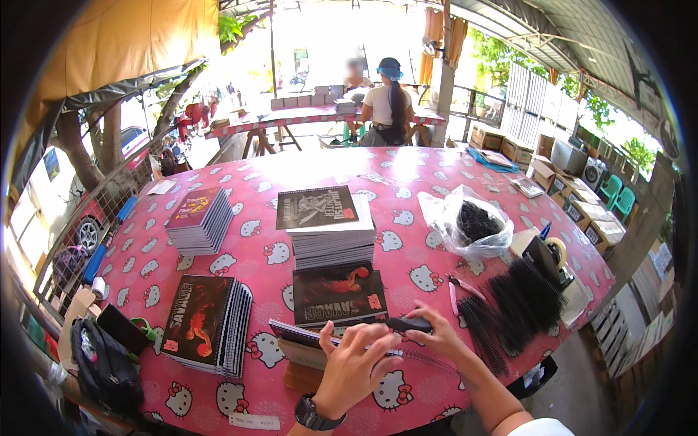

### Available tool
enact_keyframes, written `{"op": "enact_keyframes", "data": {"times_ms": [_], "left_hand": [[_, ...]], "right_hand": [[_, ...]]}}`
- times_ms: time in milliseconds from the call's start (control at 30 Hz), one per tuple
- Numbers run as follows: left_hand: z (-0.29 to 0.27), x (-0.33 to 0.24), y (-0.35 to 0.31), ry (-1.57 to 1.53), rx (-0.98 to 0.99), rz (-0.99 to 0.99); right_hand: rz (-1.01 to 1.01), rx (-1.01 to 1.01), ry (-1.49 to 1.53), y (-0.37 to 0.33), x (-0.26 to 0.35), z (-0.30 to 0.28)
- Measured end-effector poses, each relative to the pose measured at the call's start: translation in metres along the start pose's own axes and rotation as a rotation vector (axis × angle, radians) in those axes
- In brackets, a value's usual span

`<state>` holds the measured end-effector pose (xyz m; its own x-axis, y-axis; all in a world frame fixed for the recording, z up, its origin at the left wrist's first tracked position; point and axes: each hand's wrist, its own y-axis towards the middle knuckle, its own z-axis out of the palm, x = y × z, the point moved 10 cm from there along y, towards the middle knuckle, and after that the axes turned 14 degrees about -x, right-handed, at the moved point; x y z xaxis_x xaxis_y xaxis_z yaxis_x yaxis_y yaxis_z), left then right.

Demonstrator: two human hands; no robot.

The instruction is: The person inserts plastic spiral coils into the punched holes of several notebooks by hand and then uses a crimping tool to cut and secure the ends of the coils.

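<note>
Just in front of me, a notebook (309,352) leans upright against a brown wooden block (302,378). My left hand (356,360), with a black watch at the wrist, is closed over the notebook's edge with bent fingers. A dark spiral binding coil (429,356) stretches rightward from beside those fingertips, passing below my right hand (434,330). That hand is wrapped round a black handheld tool (407,324); its tip lies close to my left fingers and its exact kind is unclear. Directly behind is a dark notebook with a red figure (338,294).
Stacked notebooks stand at left (196,320), far left (198,218) and centre (331,243). To the right lie pink-handled pliers (465,289), loose black coils (520,305), a plastic bag (465,221) and a tape dispenser (549,258). A black bag (109,370) sits at left; people work beyond.
</note>
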<state>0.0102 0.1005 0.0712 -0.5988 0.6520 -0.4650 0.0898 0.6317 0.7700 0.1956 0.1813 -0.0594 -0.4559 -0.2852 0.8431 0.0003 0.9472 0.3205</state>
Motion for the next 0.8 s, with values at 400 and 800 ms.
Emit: {"op": "enact_keyframes", "data": {"times_ms": [400,800], "left_hand": [[0.010,0.009,-0.005,0.042,0.079,0.178],[-0.030,0.050,-0.009,0.118,-0.099,0.015]], "right_hand": [[0.330,0.285,1.192,-0.023,0.047,0.046],[-0.037,0.496,1.003,-0.004,0.143,0.015]]}}
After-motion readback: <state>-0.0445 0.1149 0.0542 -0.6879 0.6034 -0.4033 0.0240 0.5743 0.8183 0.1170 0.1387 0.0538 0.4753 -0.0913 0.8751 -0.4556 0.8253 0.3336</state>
